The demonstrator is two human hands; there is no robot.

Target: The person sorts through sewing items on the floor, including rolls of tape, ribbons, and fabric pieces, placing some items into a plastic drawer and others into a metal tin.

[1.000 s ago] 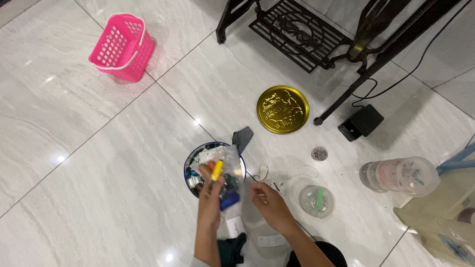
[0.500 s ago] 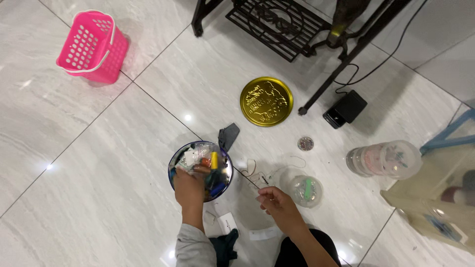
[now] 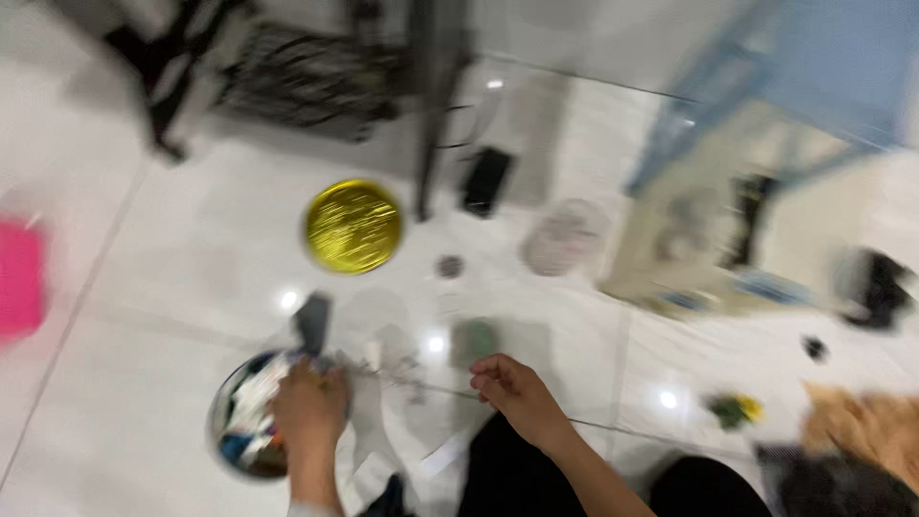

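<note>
My left hand [image 3: 308,407] is curled over stuff in the tin [image 3: 230,421], grip unclear from blur; right hand [image 3: 512,388] loosely curled above the floor [image 3: 172,278], grip also unclear.

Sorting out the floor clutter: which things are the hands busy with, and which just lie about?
In use: left hand in round metal tin of small bits; right hand pinching a thin thread, blurred.
Lying about: round gold lid, pink plastic basket, small black box.

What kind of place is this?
Probably a room at home, with sewing or craft work done on the floor. Glossy white floor tiles, a dark ironwork treadle stand, and a round tin of small bits under the left hand. The frame is blurred.
</note>
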